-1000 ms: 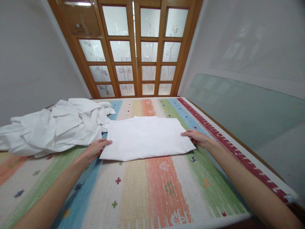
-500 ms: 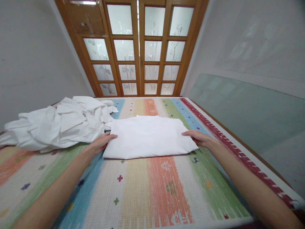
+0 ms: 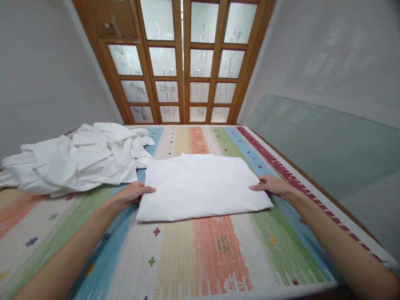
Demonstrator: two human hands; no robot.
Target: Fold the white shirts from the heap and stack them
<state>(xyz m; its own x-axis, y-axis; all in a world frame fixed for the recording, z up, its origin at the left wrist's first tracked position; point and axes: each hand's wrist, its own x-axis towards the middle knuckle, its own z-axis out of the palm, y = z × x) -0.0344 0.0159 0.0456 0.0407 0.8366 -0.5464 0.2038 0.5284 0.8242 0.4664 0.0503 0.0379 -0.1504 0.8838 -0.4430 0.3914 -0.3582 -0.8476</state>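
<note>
Left hand (image 3: 133, 194) and right hand (image 3: 274, 186) pinched opposite edges of the folded white cloth (image 3: 203, 187), seemingly to keep it flat and square, beside crumpled fabric (image 3: 81, 160)

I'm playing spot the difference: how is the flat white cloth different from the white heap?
The flat cloth is smooth, while the heap is crumpled. The flat cloth has mostly straight edges; the heap has a ragged outline. The left hand and right hand hold the flat cloth by its sides, but neither grips the heap. Both are white fabric.
</note>
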